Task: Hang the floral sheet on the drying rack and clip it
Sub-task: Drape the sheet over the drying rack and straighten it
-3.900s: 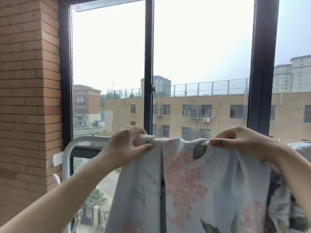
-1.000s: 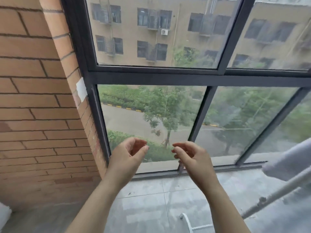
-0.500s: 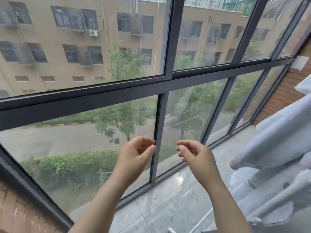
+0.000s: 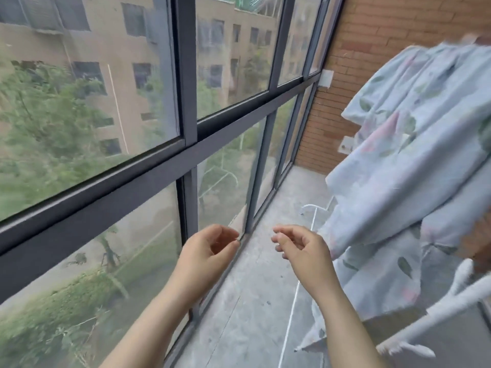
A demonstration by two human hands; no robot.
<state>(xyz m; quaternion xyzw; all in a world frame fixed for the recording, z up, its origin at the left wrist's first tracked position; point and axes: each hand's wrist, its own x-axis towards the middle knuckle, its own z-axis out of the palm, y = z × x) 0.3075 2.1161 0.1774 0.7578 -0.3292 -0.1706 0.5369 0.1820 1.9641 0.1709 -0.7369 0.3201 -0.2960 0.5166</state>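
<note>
Pale blue cotton printed with pink flowers and green leaves, the floral sheet now fills the space to the right of the hands, where half a second ago only a blurred corner of it showed at the edge of view. The view has swung further right along the window, so a brick wall now stands beyond the hands instead of glass. One sheet is visible, draped high over the drying rack and falling in loose folds, its lower edge reaching the concrete floor just right of the right forearm. Only white tubes of the rack show, below and right of the right hand; whether any clip is on the sheet cannot be told. Two bare hands are raised side by side as before, apart from each other and from the sheet. The left hand is loosely curled, thumb and fingers near but holding nothing. The right hand is likewise half curled and empty.
</note>
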